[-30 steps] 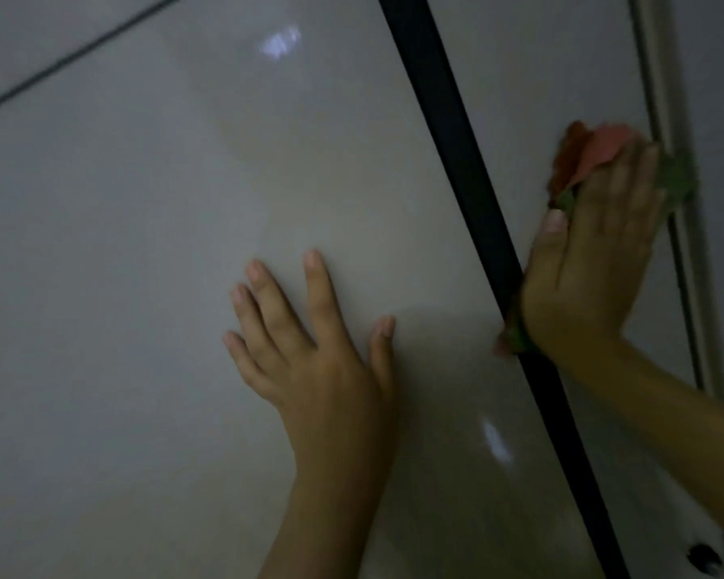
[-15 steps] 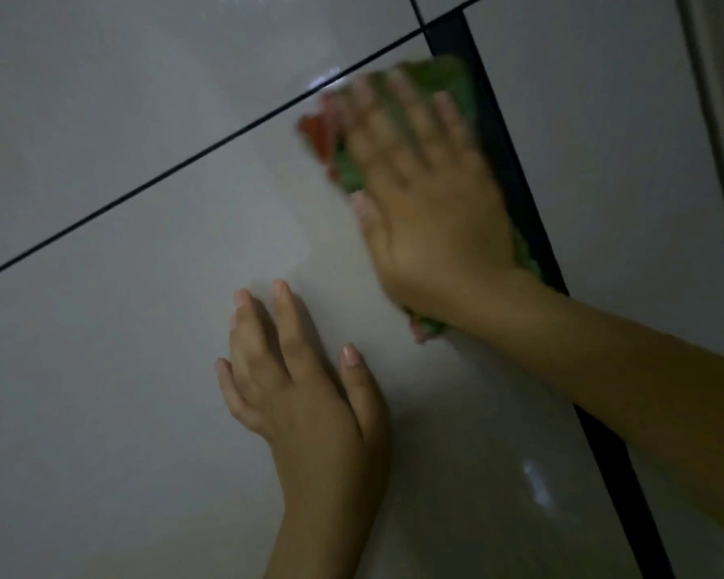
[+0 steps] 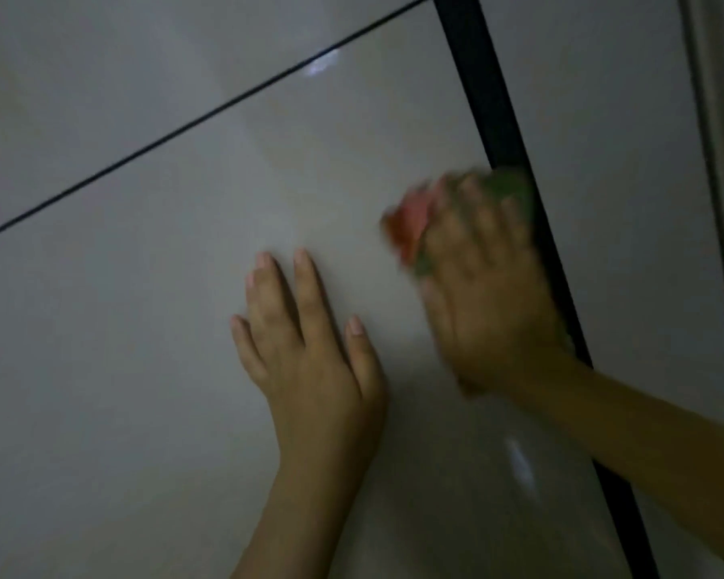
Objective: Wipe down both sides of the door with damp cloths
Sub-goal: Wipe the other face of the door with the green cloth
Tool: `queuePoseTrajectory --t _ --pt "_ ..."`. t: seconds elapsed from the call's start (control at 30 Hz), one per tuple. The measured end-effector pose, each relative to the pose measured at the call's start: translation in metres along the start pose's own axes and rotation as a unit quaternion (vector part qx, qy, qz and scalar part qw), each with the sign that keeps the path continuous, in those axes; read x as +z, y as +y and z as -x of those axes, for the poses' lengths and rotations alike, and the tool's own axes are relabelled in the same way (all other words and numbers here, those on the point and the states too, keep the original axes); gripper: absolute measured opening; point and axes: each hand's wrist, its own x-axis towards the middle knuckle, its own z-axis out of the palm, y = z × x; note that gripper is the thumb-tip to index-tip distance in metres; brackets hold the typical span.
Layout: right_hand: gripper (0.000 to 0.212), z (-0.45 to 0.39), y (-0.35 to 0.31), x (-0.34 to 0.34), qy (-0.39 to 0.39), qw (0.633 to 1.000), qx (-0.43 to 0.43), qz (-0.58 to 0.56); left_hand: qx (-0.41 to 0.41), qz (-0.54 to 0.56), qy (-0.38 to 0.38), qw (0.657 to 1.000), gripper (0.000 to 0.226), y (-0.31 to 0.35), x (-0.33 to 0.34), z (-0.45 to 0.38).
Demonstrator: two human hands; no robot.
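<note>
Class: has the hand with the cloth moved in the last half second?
Yes. The right hand and cloth slid down along the black strip, away from the thin seam.

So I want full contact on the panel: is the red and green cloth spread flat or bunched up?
Bunched: the red and green cloth shows crumpled folds beyond the right hand pressing it. Blur hides more.

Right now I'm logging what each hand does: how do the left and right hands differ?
The left hand lies bare on the door; the right hand presses a red-green cloth. The left looks sharp, the right motion-blurred beside the black strip. Both rest flat.
</note>
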Motion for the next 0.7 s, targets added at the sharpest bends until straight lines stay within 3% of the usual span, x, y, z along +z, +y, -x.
queuePoseTrajectory --t 0.07,0.13,0.17,0.23,0.33,0.4,0.53,0.6,0.7 --pt "0.051 0.05 0.005 -0.003 -0.07 0.987 -0.141 -0.013 0.02 -0.002 -0.008 1.0 0.064 0.004 0.005 0.003" --pt "0.049 0.078 0.042 -0.012 -0.111 0.979 -0.172 -0.006 0.046 -0.009 -0.021 0.999 0.064 0.01 0.011 0.008" --pt "0.049 0.083 0.064 -0.014 -0.114 0.985 -0.132 0.004 0.06 -0.014 -0.03 0.998 0.064 0.014 0.015 0.011" --pt "0.055 0.076 0.099 -0.016 -0.068 0.997 0.034 0.015 0.085 -0.025 -0.042 0.995 0.063 0.024 0.025 0.018" --pt "0.053 0.062 0.084 -0.007 0.071 0.965 0.254 0.011 0.107 -0.03 -0.04 0.993 0.063 0.039 0.038 0.023" --pt "0.052 0.092 0.055 0.006 0.075 0.965 0.25 -0.006 0.119 -0.045 -0.048 0.991 0.066 0.047 0.043 0.024" --pt "0.053 0.167 0.064 -0.005 -0.061 0.997 0.045 -0.01 0.106 -0.065 -0.074 0.989 0.085 0.059 0.048 0.026" --pt "0.051 0.166 0.091 -0.009 -0.033 0.995 0.095 -0.018 0.103 -0.073 -0.074 0.989 0.096 0.063 0.05 0.025" --pt "0.052 0.14 0.099 -0.005 0.059 0.959 0.278 -0.015 0.097 -0.075 -0.075 0.99 0.102 0.065 0.051 0.022"
